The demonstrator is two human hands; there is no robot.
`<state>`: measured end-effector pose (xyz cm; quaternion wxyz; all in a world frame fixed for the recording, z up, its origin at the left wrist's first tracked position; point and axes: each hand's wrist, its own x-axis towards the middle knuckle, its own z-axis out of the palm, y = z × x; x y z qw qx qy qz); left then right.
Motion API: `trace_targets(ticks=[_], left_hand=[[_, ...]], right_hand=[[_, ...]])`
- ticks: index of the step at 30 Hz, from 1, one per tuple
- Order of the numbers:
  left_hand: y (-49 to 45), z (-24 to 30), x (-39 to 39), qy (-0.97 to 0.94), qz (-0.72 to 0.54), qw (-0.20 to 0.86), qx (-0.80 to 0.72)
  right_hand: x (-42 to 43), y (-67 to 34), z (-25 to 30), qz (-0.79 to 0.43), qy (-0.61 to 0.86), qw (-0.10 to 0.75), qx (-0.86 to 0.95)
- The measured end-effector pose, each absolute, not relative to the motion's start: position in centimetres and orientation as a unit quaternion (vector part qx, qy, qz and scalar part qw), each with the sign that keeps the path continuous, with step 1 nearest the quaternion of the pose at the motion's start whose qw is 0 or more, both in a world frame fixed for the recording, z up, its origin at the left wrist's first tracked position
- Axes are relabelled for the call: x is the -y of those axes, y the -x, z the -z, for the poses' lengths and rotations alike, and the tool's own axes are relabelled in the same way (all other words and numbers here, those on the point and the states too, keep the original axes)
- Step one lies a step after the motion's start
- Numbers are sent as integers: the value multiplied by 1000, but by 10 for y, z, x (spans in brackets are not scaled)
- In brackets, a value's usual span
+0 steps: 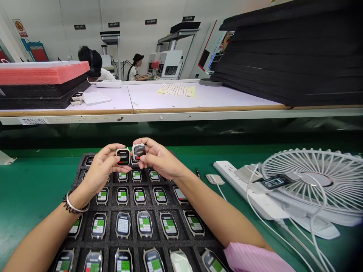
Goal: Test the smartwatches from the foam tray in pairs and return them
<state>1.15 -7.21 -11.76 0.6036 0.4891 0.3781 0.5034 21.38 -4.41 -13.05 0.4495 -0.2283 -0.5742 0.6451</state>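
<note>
My left hand (pixel 102 166) pinches a smartwatch body (pixel 123 156) without a strap, its lit dark screen facing me. Close beside it, my right hand (pixel 157 156) grips a second smartwatch body (pixel 139 152), tilted, with a dark screen and a small red patch low down. Both are held above the far rows of a black foam tray (pixel 110 206). Several more watch bodies, such as one watch (pixel 122 224), lie in the tray's compartments, most showing green and white screens. One watch (pixel 180 261) in the near row has a pale, blank face. My forearms cover parts of the tray's sides.
On the right stand a white fan (pixel 312 189), a power strip (pixel 227 170) and loose white cables (pixel 297 241). A shelf (pixel 141 96) behind carries stacked black foam (pixel 283 64), red-topped foam (pixel 42 73) and a yellow sticker sheet (pixel 177 90). Two people sit beyond it.
</note>
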Motion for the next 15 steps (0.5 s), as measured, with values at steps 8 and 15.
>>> trace_targets(ticks=[8, 15], left_hand=[[-11, 119, 73, -509, -496, 587, -388], [-11, 120, 73, -520, -503, 572, -386]], right_hand=[[42, -213, 134, -651, 224, 448, 571], [42, -214, 134, -636, 224, 450, 586]])
